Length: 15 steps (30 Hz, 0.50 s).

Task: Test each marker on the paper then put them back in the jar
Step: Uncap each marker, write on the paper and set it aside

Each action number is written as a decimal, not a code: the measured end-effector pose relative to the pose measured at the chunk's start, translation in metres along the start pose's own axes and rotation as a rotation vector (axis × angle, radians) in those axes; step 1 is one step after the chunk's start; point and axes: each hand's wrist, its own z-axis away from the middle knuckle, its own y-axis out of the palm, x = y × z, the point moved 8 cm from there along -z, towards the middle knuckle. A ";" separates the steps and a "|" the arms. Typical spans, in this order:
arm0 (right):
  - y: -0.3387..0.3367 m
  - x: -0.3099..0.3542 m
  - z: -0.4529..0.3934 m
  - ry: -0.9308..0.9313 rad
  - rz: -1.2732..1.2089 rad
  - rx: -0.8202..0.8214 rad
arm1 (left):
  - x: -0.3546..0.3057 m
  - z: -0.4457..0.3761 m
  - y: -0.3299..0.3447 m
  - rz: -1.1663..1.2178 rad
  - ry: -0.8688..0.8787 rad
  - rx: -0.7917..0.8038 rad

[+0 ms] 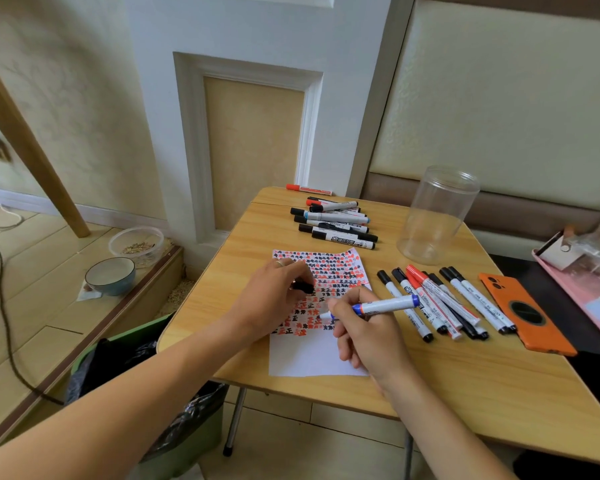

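The blue marker [383, 305], light, stiff and smooth-barrelled, sits pinched near its tip in the right hand [368, 336] over the paper [312, 358], while the left hand [274, 299] clasps a black cap [303, 287].

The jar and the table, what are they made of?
The jar looks like clear plastic, maybe glass: you see the wall right through it, and light glints on its rim. The table looks like wood, or a wood-print coating: pale yellow with grain lines and a smooth, slightly shiny top.
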 end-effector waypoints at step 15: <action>0.004 0.009 0.003 -0.115 -0.057 0.045 | -0.027 0.024 -0.013 0.157 0.141 0.111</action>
